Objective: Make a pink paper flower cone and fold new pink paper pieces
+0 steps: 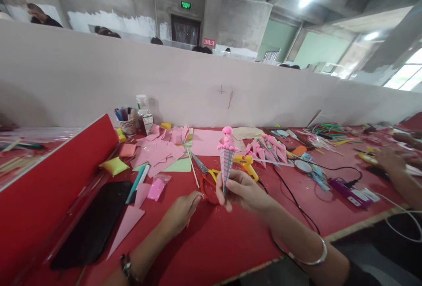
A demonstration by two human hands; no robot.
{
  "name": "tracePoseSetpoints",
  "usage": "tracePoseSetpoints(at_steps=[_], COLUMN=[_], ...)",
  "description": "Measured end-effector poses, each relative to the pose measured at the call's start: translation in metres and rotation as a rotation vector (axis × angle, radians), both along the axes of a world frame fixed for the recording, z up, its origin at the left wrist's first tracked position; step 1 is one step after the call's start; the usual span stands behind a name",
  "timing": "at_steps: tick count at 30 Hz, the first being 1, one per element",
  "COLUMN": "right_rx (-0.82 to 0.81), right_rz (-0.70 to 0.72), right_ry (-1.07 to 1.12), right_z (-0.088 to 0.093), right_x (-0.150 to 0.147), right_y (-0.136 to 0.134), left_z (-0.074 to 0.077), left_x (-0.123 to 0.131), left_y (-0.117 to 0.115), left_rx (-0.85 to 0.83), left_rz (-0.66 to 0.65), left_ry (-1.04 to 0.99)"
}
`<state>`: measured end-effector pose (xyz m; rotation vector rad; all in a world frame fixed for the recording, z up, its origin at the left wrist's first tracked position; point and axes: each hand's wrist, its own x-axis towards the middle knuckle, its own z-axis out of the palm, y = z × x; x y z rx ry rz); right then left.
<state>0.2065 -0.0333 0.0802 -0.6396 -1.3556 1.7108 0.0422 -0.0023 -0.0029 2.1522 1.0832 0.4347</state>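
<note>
My right hand point(242, 192) is closed round the tip of a paper ice-cream cone point(227, 159), striped pink and grey with pink balls on top, and holds it upright above the red table point(231, 242). My left hand point(182, 210) rests on the table just left of it, fingers loosely curled, nothing visible in it. Orange-handled scissors point(206, 176) lie right behind both hands. A pile of finished pink cones point(268, 147) sits behind the held cone.
Pink paper pieces point(158, 152) and a pink triangle point(127, 224) lie to the left, beside a black pad point(95, 226) and a red divider point(49, 180). A yellow glue gun point(248, 165), black cables and a power strip point(351, 191) are right. Another person's arm point(400, 174) works at far right.
</note>
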Motion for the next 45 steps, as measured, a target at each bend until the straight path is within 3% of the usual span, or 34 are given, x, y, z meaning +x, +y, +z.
tracePoseSetpoints(at_steps=[4, 9, 13, 17, 22, 29, 34, 37, 40, 43, 45], right_rx=[0.176, 0.445, 0.675, 1.000, 1.268, 1.118, 0.984, 0.731, 0.478, 0.181, 0.140], right_rz=[-0.069, -0.254, -0.579, -0.804, -0.860, -0.936, -0.846, -1.022, -1.098, -1.186, -1.176], right_ry=[-0.373, -0.962, -1.286, -1.487, -1.543, -1.444, -1.558, -1.631, -1.603, -1.539, -1.505], right_z=[-0.001, -0.015, -0.034, -0.046, -0.044, -0.037, -0.056, -0.067, -0.067, -0.060, -0.058], right_x=[0.004, 0.029, 0.061, 0.083, 0.085, 0.080, 0.136, 0.176, 0.199, 0.209, 0.213], right_y=[0.000, -0.013, -0.026, -0.036, -0.034, -0.020, -0.042, -0.064, -0.073, -0.057, -0.036], left_z=[-0.004, -0.004, 0.002, 0.004, 0.003, -0.001, -0.005, -0.007, -0.010, -0.013, -0.015], left_x=[-0.001, -0.003, -0.003, -0.002, -0.001, -0.004, -0.007, -0.006, -0.004, -0.002, -0.002], left_y=[0.003, 0.003, 0.001, 0.001, 0.001, 0.002, 0.004, 0.003, 0.001, 0.000, 0.000], left_rx=[0.151, 0.203, 0.208, 0.184, 0.171, 0.203, 0.210, 0.172, 0.158, 0.161, 0.186], left_rz=[-0.059, -0.074, -0.082, -0.073, -0.041, -0.012, 0.148, 0.178, 0.118, 0.060, 0.043], left_ry=[0.132, 0.191, 0.225, 0.255, 0.268, 0.171, 0.025, -0.011, -0.045, -0.050, -0.068])
